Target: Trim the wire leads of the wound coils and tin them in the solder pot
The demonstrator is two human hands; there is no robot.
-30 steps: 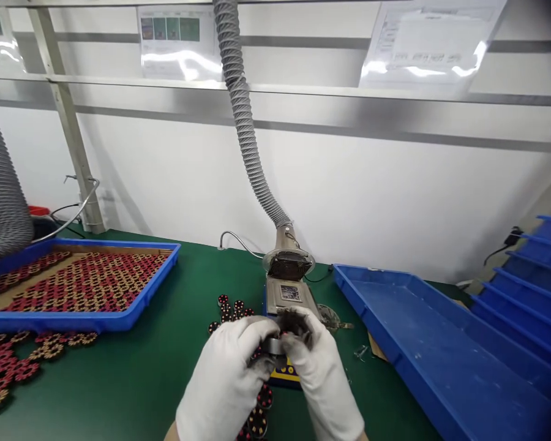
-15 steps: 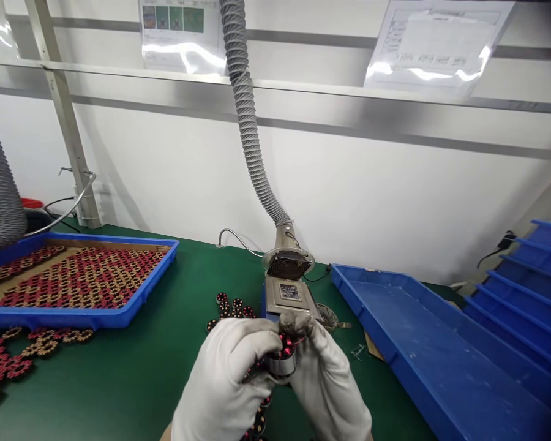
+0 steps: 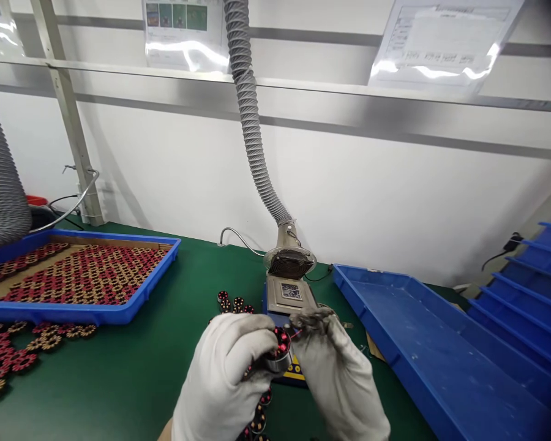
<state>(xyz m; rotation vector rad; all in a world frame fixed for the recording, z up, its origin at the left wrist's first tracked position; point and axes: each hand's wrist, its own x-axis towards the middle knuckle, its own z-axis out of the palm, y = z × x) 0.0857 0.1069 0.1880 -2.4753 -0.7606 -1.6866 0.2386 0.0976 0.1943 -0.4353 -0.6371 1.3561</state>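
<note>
The gloved left hand point(image 3: 229, 367) grasps a metal-rimmed coil point(image 3: 280, 360), fingers curled over its left side, leaving the red windings exposed. At the coil's upper right, the right hand point(image 3: 337, 370) has its darkened fingers pinched on a red wire point(image 3: 296, 334) running from it. The coil is held above the bench point(image 3: 119, 380), in front of a machine point(image 3: 291, 291) nearer the back edge. Loose coils point(image 3: 258, 421) lie below the left hand; a blue tray point(image 3: 105, 315) sits toward the bench's left.
</note>
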